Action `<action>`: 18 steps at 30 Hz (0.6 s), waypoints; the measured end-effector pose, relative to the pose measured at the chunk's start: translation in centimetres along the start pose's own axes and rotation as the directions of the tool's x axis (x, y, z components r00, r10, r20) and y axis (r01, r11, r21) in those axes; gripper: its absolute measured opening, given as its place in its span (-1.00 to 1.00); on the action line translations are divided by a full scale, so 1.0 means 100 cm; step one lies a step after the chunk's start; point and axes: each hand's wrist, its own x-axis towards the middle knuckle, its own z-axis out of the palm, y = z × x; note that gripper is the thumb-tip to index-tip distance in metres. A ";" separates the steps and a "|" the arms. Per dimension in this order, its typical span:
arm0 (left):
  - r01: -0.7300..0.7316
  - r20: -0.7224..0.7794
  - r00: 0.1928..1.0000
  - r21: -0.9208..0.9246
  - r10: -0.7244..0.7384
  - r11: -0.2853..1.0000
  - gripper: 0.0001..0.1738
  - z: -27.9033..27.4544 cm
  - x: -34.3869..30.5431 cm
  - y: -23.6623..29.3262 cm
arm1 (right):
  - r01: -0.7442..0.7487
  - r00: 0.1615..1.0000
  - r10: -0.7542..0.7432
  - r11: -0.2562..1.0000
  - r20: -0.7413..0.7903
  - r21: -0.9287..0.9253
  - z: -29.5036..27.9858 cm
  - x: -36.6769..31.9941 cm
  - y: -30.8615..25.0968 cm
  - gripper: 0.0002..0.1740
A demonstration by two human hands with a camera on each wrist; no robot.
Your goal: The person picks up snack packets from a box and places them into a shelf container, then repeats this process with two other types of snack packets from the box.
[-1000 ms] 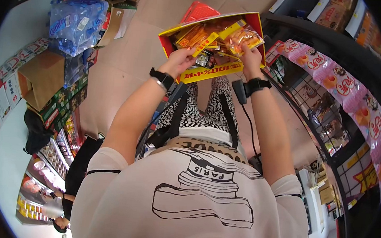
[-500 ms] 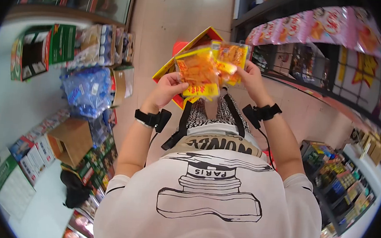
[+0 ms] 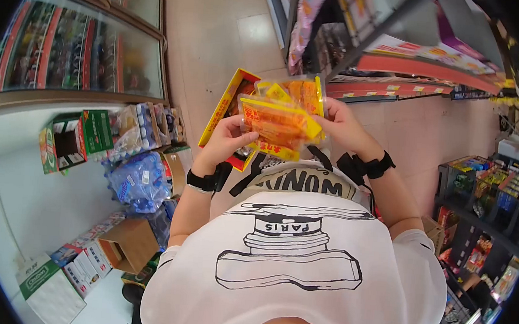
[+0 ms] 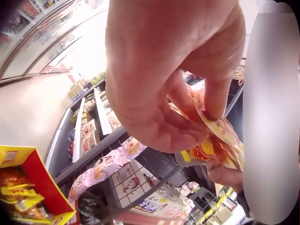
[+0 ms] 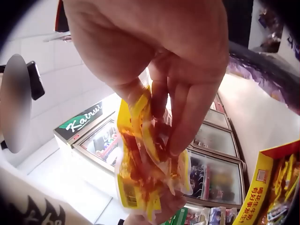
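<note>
- Left hand (image 3: 219, 142): fingers curled, clamped with the thumb on the left edge of the front packet (image 3: 273, 129), a clear packet with orange contents and yellow bands.
- Right hand (image 3: 350, 131): fingers and thumb clamped on the right side of the rear packets (image 3: 306, 94); exact count cannot be told, as they overlap and blur.
- Packets: held up between both hands in front of the torso, front one overlapping the rear ones.
- Yellow-and-red box (image 3: 218, 111): open, tilted in the head view, behind and beside the left hand; similar packets (image 4: 21, 193) lie inside.
- Wrists: black bands with small devices.
- White shirt (image 3: 295, 256): printed "PARIS".
- Left surroundings: glass-door cooler (image 3: 91, 48), blue-wrapped bottles (image 3: 141, 183), open brown carton (image 3: 131, 244).
- Right surroundings: stocked shelves (image 3: 399, 88).
</note>
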 end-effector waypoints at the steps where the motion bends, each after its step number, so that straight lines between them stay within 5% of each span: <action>1: -0.006 0.015 1.000 0.022 0.006 1.000 -0.71 0.011 0.004 0.000 | 0.012 0.999 -0.013 1.000 0.043 0.022 -0.003 -0.013 -0.010 -0.74; 3: -0.114 -0.008 0.993 -0.013 0.114 0.993 -0.74 0.031 0.011 -0.007 | 0.045 0.996 -0.048 0.998 0.070 0.050 -0.017 -0.036 -0.016 -0.74; 9: -0.108 -0.108 0.989 -0.070 0.100 0.992 -0.73 0.115 0.032 -0.014 | 0.118 0.991 -0.120 0.992 0.056 0.051 -0.075 -0.109 -0.019 -0.75; 13: -0.114 -0.029 0.992 0.148 0.120 0.982 -0.71 0.167 0.060 -0.013 | 0.196 0.978 -0.192 0.980 -0.081 0.034 -0.112 -0.157 -0.027 -0.77; 15: -0.040 0.052 0.999 0.520 0.015 0.853 -0.70 0.202 0.073 0.002 | 0.247 0.963 -0.246 0.969 -0.113 -0.006 -0.135 -0.178 -0.022 -0.79; 18: -0.062 0.161 0.986 0.599 -0.044 0.799 -0.67 0.250 0.099 0.007 | 0.185 0.958 -0.205 0.976 -0.202 -0.114 -0.170 -0.210 -0.007 -0.78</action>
